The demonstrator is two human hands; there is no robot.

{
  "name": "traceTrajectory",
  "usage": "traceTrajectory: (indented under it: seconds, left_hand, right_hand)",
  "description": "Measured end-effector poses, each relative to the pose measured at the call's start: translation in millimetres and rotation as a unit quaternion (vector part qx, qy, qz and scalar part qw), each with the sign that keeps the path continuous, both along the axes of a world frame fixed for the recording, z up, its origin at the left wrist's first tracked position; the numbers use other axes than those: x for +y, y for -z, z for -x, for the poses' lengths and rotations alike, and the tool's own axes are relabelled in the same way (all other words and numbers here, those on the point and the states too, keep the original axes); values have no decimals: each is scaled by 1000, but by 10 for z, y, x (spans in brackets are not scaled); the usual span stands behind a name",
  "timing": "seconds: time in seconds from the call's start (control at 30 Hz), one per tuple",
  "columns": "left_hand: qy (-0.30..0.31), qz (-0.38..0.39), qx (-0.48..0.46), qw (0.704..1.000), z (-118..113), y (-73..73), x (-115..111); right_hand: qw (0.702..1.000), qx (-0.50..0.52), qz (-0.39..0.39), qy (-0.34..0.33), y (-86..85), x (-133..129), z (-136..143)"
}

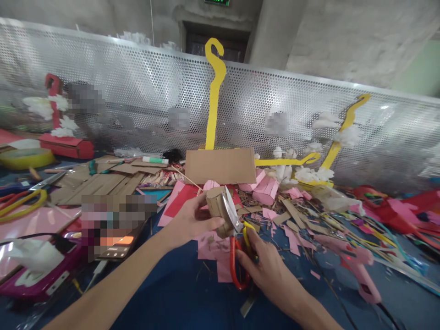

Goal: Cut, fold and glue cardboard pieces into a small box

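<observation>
Cardboard piece (216, 204): up above the blue table (161, 288), the left hand (194, 217) gripping it.
Scissors (231, 211): blades right against the cardboard, right hand (266, 261) holding the handles!
Glue gun (359, 266): pink, off to the right.

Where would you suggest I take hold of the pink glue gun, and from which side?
I'd grip the pink glue gun by its handle, from the near side, with the right hand once it is free of the scissors. The handle slants toward you while the nozzle points left, so fingers should clear the possibly hot tip. Mind the cord at the handle's end.
</observation>
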State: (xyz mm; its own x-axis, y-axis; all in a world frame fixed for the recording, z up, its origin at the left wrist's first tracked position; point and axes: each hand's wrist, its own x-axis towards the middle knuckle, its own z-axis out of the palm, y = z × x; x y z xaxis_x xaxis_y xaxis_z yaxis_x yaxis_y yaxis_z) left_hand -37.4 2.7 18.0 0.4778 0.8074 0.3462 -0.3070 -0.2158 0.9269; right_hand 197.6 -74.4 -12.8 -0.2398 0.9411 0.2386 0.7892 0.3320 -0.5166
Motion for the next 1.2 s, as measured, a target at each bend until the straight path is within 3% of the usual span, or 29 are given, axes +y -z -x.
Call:
traceTrajectory:
  seconds: [0.6, 1.2]
  left_hand:
    - [-25, -32, 15, 999, 15, 43, 42]
    - [-33, 4, -2, 999, -19, 10, -2]
  right_hand:
    - [997, 44, -62, 6, -1, -10, 49]
    - [999, 36, -39, 10, 28, 0, 52]
